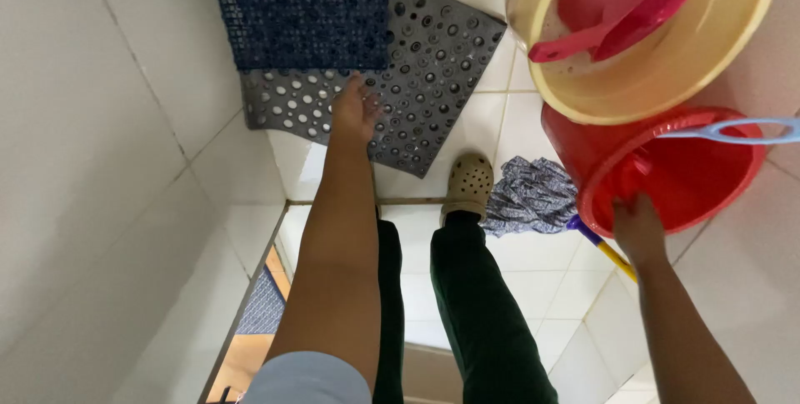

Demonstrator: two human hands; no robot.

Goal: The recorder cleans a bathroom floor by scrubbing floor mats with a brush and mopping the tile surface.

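White tiled floor [533, 287] and tiled wall [92, 162] make up the setting. On the floor lies a grey perforated mat [433, 62], with a dark blue grid mat [304, 8] overlapping its upper left part. At upper right a yellow basin [667, 79] rests on the rim of a red bucket [675, 170]; a pink scoop [621, 25] lies inside the basin, and a pale blue handle [733, 130] crosses the bucket's mouth. A patterned mop head [529, 195] lies on the floor just beside the bucket, its purple and yellow shaft [604, 250] running toward the lower right. A beige clog [468, 183] is planted at the near edge of the grey mat. Left hand [357, 108] reaches onto the grey mat, fingers curled down against its surface; whether they pinch the mat cannot be told. Right hand [640, 227] grips the near rim of the red bucket, fingers closed over its edge.
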